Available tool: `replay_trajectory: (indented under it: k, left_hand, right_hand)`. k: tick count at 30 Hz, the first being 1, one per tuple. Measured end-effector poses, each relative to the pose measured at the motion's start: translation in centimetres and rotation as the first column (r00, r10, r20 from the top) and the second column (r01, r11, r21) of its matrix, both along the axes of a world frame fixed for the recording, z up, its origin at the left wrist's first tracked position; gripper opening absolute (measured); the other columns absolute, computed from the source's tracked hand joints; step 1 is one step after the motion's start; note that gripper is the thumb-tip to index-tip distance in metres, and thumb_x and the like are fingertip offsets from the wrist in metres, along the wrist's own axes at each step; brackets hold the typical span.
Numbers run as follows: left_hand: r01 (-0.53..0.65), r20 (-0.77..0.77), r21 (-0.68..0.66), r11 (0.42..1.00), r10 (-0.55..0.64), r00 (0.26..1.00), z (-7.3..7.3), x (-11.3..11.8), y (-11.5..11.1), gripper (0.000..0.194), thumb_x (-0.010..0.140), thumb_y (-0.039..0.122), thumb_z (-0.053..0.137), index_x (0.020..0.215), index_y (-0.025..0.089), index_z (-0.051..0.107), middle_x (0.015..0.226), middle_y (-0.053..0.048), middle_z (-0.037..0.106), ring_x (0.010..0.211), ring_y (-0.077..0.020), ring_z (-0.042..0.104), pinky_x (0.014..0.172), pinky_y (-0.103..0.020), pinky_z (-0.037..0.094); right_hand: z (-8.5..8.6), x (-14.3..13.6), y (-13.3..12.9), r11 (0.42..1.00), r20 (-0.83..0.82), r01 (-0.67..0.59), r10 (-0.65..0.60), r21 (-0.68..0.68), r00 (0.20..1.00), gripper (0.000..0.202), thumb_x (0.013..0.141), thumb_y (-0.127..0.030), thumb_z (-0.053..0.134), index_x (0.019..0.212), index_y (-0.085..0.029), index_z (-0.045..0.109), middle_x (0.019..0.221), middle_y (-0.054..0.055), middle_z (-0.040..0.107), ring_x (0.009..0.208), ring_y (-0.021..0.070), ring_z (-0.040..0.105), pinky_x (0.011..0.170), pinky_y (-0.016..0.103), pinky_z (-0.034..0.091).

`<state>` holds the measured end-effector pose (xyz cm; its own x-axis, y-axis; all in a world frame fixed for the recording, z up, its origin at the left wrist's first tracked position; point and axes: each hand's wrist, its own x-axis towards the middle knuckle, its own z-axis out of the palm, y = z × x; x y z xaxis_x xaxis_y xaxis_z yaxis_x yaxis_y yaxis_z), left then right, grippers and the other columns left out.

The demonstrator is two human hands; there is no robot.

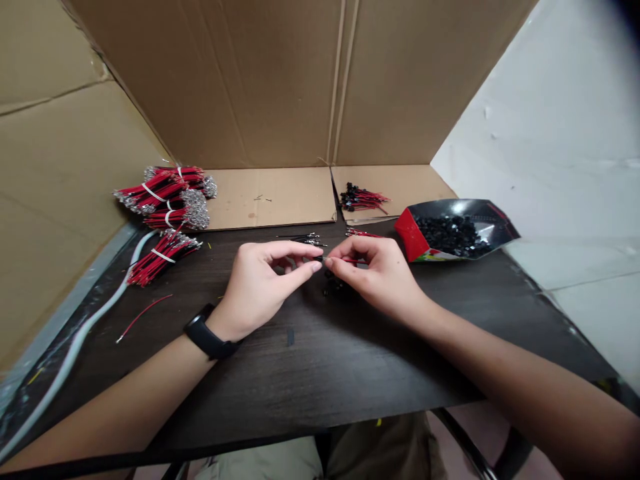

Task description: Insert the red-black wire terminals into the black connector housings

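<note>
Head view: red wire (354,261) tip to black connector (319,258) at our fingertips

From the head camera, we look down on our hands, close together above the dark table (350,363). Our left hand (257,283), with a black band (207,333) at the wrist, pinches the small black connector between thumb and forefinger. Our right hand (383,270) grips the red wire between thumb and fingers, its thin metallic end pointing at the connector. We cannot tell whether that end sits inside it.

Under our right fingers we see a few loose black pieces (334,283), partly hidden. Just beyond our fingertips lie some black wires (303,238) with metal ends and, to their right, several red wires (364,233).

Near our right hand is an open box (409,235) with a red side, holding a heap of small black parts (445,231). Behind, on a cardboard flap (415,179), lies a bunch of red leads (367,199) with black ends.

To our left, tied red-and-black bundles (165,193) are stacked, another bundle (159,261) lies nearer us, and a single red lead (145,315) rests alone beside a white cable (83,331).
</note>
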<state>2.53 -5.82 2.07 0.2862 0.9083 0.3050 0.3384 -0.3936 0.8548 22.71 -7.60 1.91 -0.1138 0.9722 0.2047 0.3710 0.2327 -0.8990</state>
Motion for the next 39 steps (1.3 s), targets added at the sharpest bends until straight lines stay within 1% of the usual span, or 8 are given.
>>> replay_trajectory:
  k: [6,12,18,23,28,32,36,39]
  left_hand:
    - [0.039,0.113,-0.080,0.996,-0.030,0.993,-0.2,-0.1,0.4,0.015,0.084,0.024,0.084,0.098,0.018,0.084,0.096,-0.004,0.084,0.086,-0.0182,0.077,0.079,-0.026,0.061]
    - [0.064,0.147,-0.089,0.994,-0.051,0.988,-0.1,-0.1,0.4,0.018,0.082,0.024,0.086,0.099,0.019,0.084,0.097,-0.005,0.084,0.087,-0.0189,0.078,0.082,-0.027,0.062]
    - [0.054,0.143,-0.064,0.997,-0.044,0.989,-0.4,0.1,0.4,0.015,0.082,0.023,0.086,0.097,0.020,0.085,0.096,-0.003,0.084,0.085,-0.0173,0.078,0.079,-0.024,0.061]
    - [0.050,0.190,-0.061,0.997,-0.037,0.981,-0.7,0.0,0.2,0.016,0.081,0.023,0.087,0.097,0.022,0.085,0.097,-0.002,0.084,0.087,-0.0165,0.078,0.082,-0.024,0.062]
    - [0.032,0.187,-0.070,0.997,-0.018,0.982,-0.9,0.0,0.3,0.019,0.080,0.025,0.089,0.098,0.022,0.085,0.099,-0.004,0.084,0.088,-0.0181,0.078,0.080,-0.025,0.062]
    - [0.008,0.187,-0.071,0.997,0.005,0.982,-0.7,-0.1,0.2,0.016,0.080,0.025,0.088,0.095,0.022,0.085,0.097,-0.003,0.084,0.087,-0.0185,0.079,0.082,-0.026,0.063]
    - [0.050,0.156,-0.037,0.998,-0.044,0.987,-0.1,-0.1,0.0,0.014,0.080,0.021,0.088,0.093,0.024,0.086,0.093,-0.002,0.084,0.085,-0.0182,0.079,0.083,-0.026,0.063]
    - [0.054,0.163,-0.043,0.998,-0.046,0.986,0.1,-0.1,-0.1,0.012,0.079,0.022,0.088,0.090,0.023,0.086,0.092,-0.003,0.084,0.083,-0.0199,0.079,0.081,-0.028,0.065]
  right_hand:
    - [0.0,0.2,0.4,0.993,-0.149,-0.091,0.078,-0.081,0.986,0.012,0.087,-0.024,0.073,0.078,-0.016,0.075,0.079,0.002,0.076,0.071,0.0135,0.065,0.066,0.026,0.047]
    - [0.2,0.2,0.2,0.988,-0.241,-0.096,0.065,-0.121,0.968,0.014,0.087,-0.028,0.076,0.079,-0.017,0.076,0.080,0.002,0.076,0.073,0.0131,0.064,0.069,0.027,0.046]
    - [0.0,0.1,0.3,0.983,-0.262,-0.111,0.070,-0.147,0.963,0.011,0.086,-0.025,0.075,0.078,-0.017,0.074,0.080,0.001,0.075,0.073,0.0129,0.064,0.070,0.026,0.045]
    - [0.0,0.1,0.3,0.982,-0.292,-0.125,0.079,-0.140,0.953,0.013,0.089,-0.027,0.072,0.081,-0.018,0.074,0.081,0.000,0.073,0.076,0.0124,0.063,0.072,0.026,0.045]
    - [-0.2,0.0,0.4,0.979,-0.263,-0.111,0.064,-0.169,0.963,0.021,0.089,-0.035,0.075,0.078,-0.018,0.070,0.077,-0.001,0.068,0.071,0.0120,0.058,0.068,0.026,0.042]
    - [0.1,0.1,0.3,0.986,-0.244,-0.119,0.087,-0.119,0.966,0.021,0.090,-0.035,0.074,0.079,-0.018,0.071,0.079,0.000,0.069,0.073,0.0128,0.058,0.069,0.027,0.042]
    - [0.6,0.1,0.3,0.978,-0.199,-0.166,0.139,-0.123,0.970,0.020,0.091,-0.032,0.073,0.078,-0.017,0.071,0.075,0.000,0.067,0.072,0.0127,0.056,0.069,0.028,0.041]
    - [0.6,0.0,0.3,0.974,-0.242,-0.194,0.161,-0.118,0.957,0.021,0.091,-0.033,0.073,0.078,-0.017,0.070,0.075,-0.001,0.065,0.071,0.0124,0.055,0.068,0.027,0.041]
